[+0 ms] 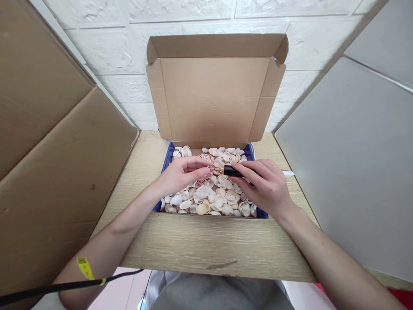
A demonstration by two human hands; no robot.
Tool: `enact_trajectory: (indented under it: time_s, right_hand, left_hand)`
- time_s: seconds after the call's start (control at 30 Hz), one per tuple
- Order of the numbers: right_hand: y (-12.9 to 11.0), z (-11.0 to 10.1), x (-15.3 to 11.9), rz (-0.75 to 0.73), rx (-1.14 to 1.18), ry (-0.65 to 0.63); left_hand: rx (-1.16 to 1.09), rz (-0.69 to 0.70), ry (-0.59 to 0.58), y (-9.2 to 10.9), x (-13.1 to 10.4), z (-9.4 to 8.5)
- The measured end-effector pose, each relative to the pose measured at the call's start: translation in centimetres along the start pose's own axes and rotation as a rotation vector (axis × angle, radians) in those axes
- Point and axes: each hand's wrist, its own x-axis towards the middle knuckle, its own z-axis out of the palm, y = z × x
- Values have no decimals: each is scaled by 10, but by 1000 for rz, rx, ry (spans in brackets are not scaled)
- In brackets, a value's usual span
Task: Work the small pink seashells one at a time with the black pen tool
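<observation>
Above a shallow box (pixel 166 161) full of seashells (pixel 219 200), both of my hands meet near the middle. My right hand (pixel 265 183) grips the black body of a mini drill (pixel 232 171), held level, its brass-coloured chuck pointing left. My left hand (pixel 183 174) pinches a small pale shell (pixel 211 169) between thumb and fingers, right at the drill's tip. The fingers partly cover this shell, and I cannot tell whether the bit touches it. Loose shells of white, cream and reddish stripes lie beneath both hands.
The box's cardboard lid (pixel 214 99) stands raised against a white brick wall (pixel 103 51). A cardboard panel (pixel 64 142) rises on the left, a grey-white panel (pixel 355 142) on the right. A black cable (pixel 64 287) with a yellow tag crosses at the lower left, before the wooden table (pixel 213 245).
</observation>
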Motion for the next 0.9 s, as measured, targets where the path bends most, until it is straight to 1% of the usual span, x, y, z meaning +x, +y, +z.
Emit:
enact_trajectory:
  time_s: [0.1,0.37,0.5,0.67,0.9]
  right_hand:
    - [0,-1,0,-15,-17,18]
    - [0,-2,1,-31,-8,69]
    - [-1,-1,1,-25,-3,83]
    - [-3,1,0,-22,61,-21]
    - [-4,2,-2,-26,130,-124]
  left_hand:
    - [1,3,-32,-1,0,-1]
    - [-79,9,-205,-6,0,-3]
    - [-103,11,-210,-7,0,-3]
    - [-145,13,-175,-8,-1,-1]
    - [-108,45,-193,-12,0,-3]
